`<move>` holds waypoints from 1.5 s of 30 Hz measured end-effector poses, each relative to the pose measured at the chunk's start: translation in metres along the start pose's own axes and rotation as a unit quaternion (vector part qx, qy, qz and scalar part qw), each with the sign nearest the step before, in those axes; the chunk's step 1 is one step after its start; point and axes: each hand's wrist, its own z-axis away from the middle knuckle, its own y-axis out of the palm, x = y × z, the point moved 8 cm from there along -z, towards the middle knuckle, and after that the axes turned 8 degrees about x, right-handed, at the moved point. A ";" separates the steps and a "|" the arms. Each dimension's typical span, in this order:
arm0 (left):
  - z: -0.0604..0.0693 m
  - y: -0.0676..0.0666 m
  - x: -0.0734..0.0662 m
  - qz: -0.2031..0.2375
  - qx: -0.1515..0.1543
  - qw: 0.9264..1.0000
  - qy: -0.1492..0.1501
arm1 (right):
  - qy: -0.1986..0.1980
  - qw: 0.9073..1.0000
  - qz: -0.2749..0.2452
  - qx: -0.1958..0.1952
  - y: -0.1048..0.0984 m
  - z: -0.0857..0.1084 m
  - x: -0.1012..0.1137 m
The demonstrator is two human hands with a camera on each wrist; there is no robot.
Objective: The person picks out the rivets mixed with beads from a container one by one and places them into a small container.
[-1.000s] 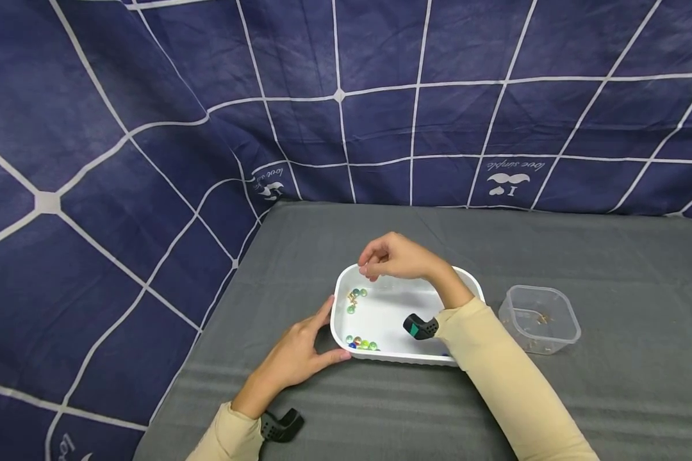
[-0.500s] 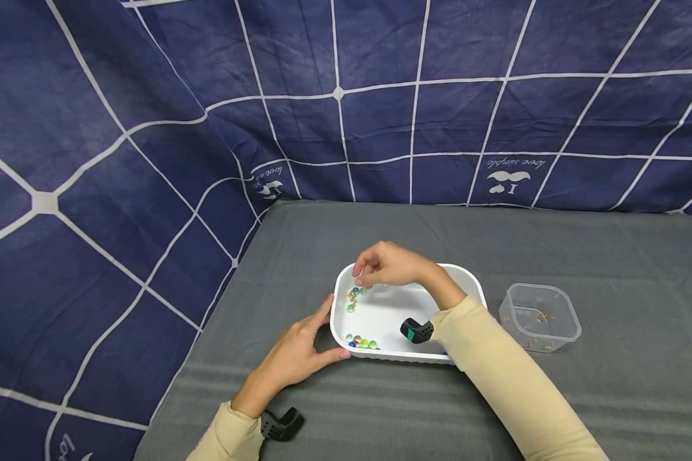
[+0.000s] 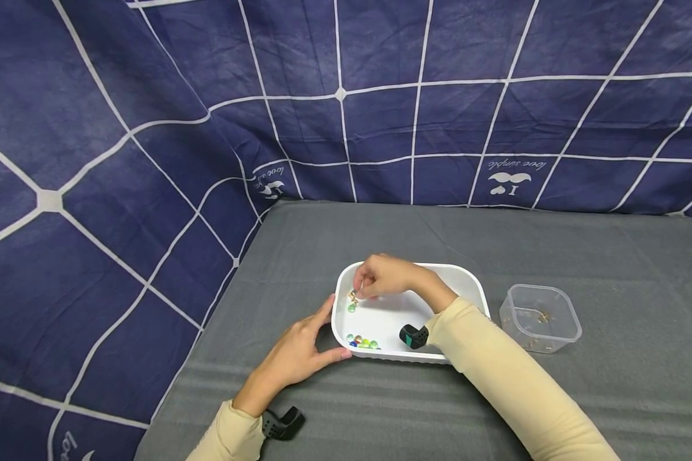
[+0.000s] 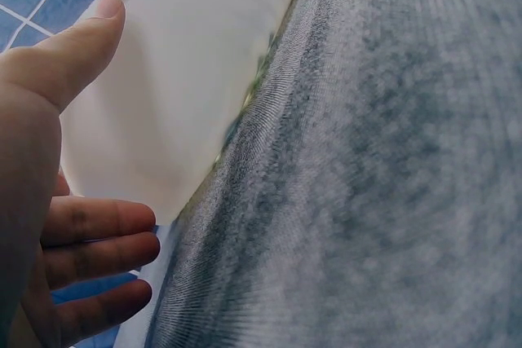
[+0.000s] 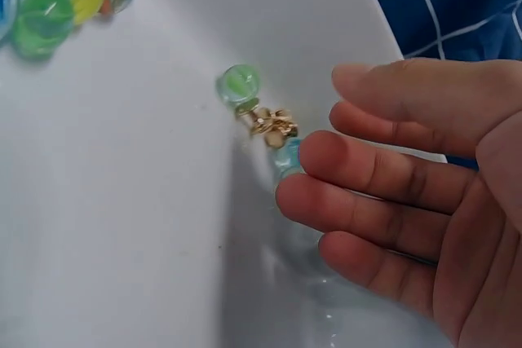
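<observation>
Gold bits (image 5: 276,126), in wht tray (image 3: 389,320), just beside R grip (image 3: 385,275)

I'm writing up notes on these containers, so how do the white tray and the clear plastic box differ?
The white tray is opaque, while the clear plastic box is see-through. The tray is larger; the box is smaller. The tray holds colourful marbles and small gold pieces, while only gold pieces show in the box. Both are open-topped and stand on the grey cloth.
</observation>
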 end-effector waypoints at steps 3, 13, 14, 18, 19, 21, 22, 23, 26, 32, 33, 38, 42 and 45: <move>0.000 0.000 -0.001 0.002 0.002 1.000 0.002 | 0.006 1.000 0.010 0.005 0.004 -0.002 -0.002; 0.001 0.001 0.001 -0.001 0.004 1.000 -0.004 | 0.025 0.999 0.034 0.027 0.014 -0.008 -0.002; 0.001 0.001 0.001 -0.001 0.004 1.000 -0.004 | 0.026 0.999 0.035 0.028 0.014 -0.008 -0.002; 0.001 0.001 0.000 0.000 0.003 1.000 -0.006 | 0.025 0.998 0.044 0.030 0.015 -0.009 -0.001; 0.001 0.001 0.000 0.000 0.003 1.000 -0.006 | 0.025 0.998 0.047 0.029 0.016 -0.009 -0.001; 0.001 0.000 0.000 -0.002 0.001 1.000 -0.006 | 0.024 0.998 0.055 0.028 0.017 -0.010 0.000; 0.001 0.000 -0.001 -0.002 0.001 1.000 -0.006 | 0.025 0.998 0.058 0.026 0.017 -0.010 0.000; 0.001 0.000 -0.001 -0.001 0.000 1.000 -0.005 | 0.025 0.997 0.066 0.024 0.016 -0.010 0.001; 0.001 0.000 -0.001 0.002 -0.001 1.000 -0.003 | 0.028 0.996 0.084 0.017 0.016 -0.011 0.001; 0.000 0.000 -0.001 0.007 0.000 1.000 0.000 | 0.022 0.994 0.103 0.001 0.016 -0.012 0.001; 0.000 0.000 -0.001 0.007 0.000 1.000 0.000 | 0.021 0.994 0.103 -0.002 0.016 -0.012 0.001; 0.000 0.000 -0.001 0.007 0.003 1.000 -0.004 | 0.023 0.995 0.096 -0.008 0.018 -0.013 0.000; -0.001 0.000 0.000 0.008 0.005 1.000 -0.008 | 0.028 0.996 0.087 -0.009 0.019 -0.014 0.001; 0.000 0.001 0.001 0.011 0.005 1.000 -0.009 | 0.030 0.996 0.085 -0.009 0.019 -0.014 0.001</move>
